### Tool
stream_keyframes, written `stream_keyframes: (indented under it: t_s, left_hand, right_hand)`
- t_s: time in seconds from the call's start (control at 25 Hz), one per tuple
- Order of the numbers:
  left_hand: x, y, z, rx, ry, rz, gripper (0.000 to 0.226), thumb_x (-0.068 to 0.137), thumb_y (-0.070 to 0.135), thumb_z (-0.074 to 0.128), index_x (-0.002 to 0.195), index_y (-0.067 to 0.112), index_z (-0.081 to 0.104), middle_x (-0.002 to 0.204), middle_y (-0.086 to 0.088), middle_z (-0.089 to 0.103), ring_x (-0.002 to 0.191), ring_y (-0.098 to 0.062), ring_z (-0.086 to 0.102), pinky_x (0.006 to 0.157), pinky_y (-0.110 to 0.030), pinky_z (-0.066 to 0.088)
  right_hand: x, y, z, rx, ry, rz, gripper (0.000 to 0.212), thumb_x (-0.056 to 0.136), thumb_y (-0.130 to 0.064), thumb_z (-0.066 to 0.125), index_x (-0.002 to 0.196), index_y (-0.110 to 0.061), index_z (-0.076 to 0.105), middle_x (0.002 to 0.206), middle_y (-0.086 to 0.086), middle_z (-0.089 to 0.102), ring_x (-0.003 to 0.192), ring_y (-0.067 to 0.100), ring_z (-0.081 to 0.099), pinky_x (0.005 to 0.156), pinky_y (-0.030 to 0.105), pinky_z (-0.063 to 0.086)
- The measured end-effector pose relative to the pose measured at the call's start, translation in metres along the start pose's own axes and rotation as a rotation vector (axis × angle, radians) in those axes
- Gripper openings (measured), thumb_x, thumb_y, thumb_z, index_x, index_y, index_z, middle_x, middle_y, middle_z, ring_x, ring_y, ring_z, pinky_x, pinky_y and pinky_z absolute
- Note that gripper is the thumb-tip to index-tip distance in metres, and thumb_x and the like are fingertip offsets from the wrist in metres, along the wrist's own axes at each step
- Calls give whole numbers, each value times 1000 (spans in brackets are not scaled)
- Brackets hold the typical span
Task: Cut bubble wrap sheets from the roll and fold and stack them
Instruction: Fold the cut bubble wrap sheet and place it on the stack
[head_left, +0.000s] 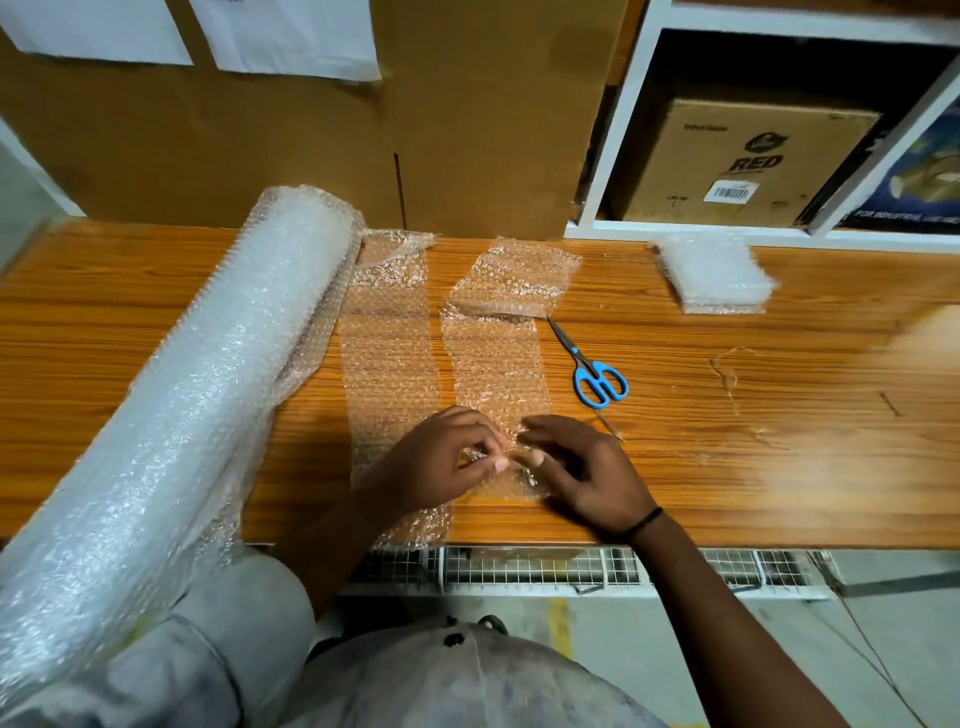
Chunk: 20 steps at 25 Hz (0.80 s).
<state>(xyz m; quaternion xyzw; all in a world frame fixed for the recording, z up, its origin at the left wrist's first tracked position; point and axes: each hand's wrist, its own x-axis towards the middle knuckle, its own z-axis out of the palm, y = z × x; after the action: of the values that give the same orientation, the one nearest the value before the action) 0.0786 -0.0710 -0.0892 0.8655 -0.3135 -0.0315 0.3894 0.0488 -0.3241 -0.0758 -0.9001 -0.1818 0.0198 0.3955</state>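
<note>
Pinching the near end of the strip (493, 374) from both sides: left hand (447, 457) with fingers curled and thumb tip on the film, right hand (576, 467) with fingers and thumb closed over the same short edge. Runs flat on the table (727, 467) straight ahead of the hands, with the far end doubled back on itself.

Probably weighs next to nothing. Looks limp and springy, slick on the wood, and apt to spring open unless pressed. Best taken by the short edge or its corners, as now, then carried over and flattened.

Just left of the left hand, a second strip (387, 353), set apart by a thin gap and overhanging the near table edge. Beyond it, further left, the roll (208, 364), bulky and close enough to crowd that elbow.

Ahead and right of the right hand, scissors (597, 374), tips at the folded part: worth minding on the next fold.

Far ahead to the right, the stack (714, 278), with bare wood between for carrying. Table edge just behind the wrists, so little room toward the body.
</note>
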Motion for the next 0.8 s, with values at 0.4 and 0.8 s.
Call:
stream_keyframes:
  t_s: [0.4,0.8]
  left_hand:
    - [6,17,-19,-383,74,-264,29,110,27,46,113,13,71,102,12,75,95,-4,71,79,-18,54]
    - [2,17,-22,-214,223,-379,69,90,30,79,149,29,44,102,10,72,80,-2,70,73,-23,58]
  right_hand:
    - [2,-7,6,99,91,91,16,101,-31,59,98,-22,71,90,-5,74,84,16,67,73,42,55]
    - [52,-4,13,-123,206,381,18,97,-34,67,106,-19,68,73,1,68,76,30,68,66,40,54]
